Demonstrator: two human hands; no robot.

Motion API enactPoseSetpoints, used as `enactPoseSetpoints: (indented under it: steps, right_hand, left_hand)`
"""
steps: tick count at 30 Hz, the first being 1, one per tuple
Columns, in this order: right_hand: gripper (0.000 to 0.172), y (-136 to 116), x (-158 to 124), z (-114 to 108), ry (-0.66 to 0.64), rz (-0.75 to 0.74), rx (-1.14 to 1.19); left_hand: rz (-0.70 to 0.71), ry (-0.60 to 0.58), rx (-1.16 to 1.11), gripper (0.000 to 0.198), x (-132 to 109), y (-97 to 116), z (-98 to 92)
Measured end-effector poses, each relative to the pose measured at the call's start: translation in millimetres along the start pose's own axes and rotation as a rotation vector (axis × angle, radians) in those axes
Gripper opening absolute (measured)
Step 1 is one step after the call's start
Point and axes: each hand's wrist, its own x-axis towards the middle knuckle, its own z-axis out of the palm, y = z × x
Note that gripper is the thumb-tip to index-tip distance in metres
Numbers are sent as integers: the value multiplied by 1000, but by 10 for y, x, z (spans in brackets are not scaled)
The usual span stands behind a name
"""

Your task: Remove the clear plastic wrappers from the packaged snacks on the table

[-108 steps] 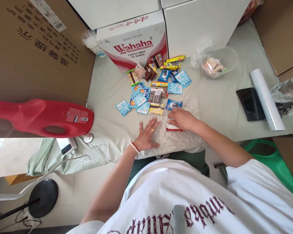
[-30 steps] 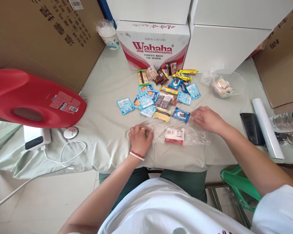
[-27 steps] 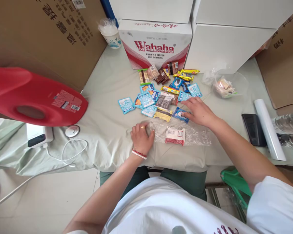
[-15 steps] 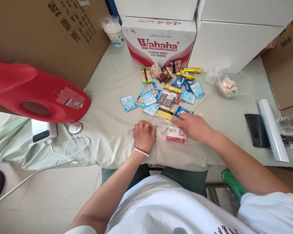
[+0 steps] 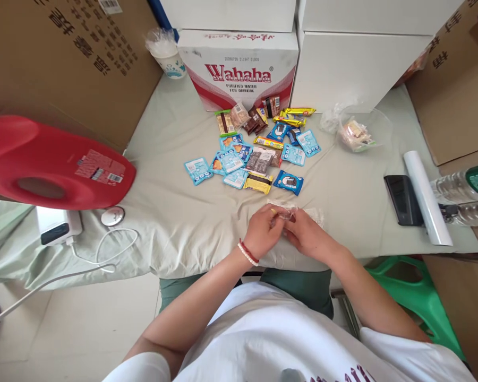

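My left hand (image 5: 262, 231) and my right hand (image 5: 306, 234) meet near the front edge of the cloth-covered table (image 5: 175, 212). Both have their fingers curled over a crumpled clear plastic wrap (image 5: 298, 212). A bit of red shows between the fingers, from the red-and-white packet inside the wrap. A pile of small snack packets (image 5: 258, 146) lies beyond the hands, with a blue cookie packet (image 5: 288, 182) and a yellow bar (image 5: 257, 183) nearest to them.
A Wahaha water carton (image 5: 239, 69) and white boxes (image 5: 354, 58) stand at the back. A red jug (image 5: 51, 164) lies at the left beside a power bank (image 5: 58, 228). A clear bowl (image 5: 362, 132), a black phone (image 5: 402, 200), a white roll (image 5: 426, 197) and water bottles (image 5: 466, 185) are at the right.
The plastic wrap lay flat with the red-and-white packet on it; my right hand came back from the snack pile. Both hands have now bunched the wrap around the packet.
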Motion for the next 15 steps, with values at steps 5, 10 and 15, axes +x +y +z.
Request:
enactPoseSetpoints:
  steps: [5, 10, 15]
  right_hand:
    - [34, 175, -367, -23, 403, 240, 185]
    - [22, 259, -501, -174, 291, 499, -157]
    - [5, 74, -15, -426, 179, 440, 2]
  left_hand:
    - [166, -171, 472, 31, -60, 14, 162]
    - [236, -181, 632, 23, -120, 4, 201]
    - [295, -130, 680, 25, -140, -11, 277]
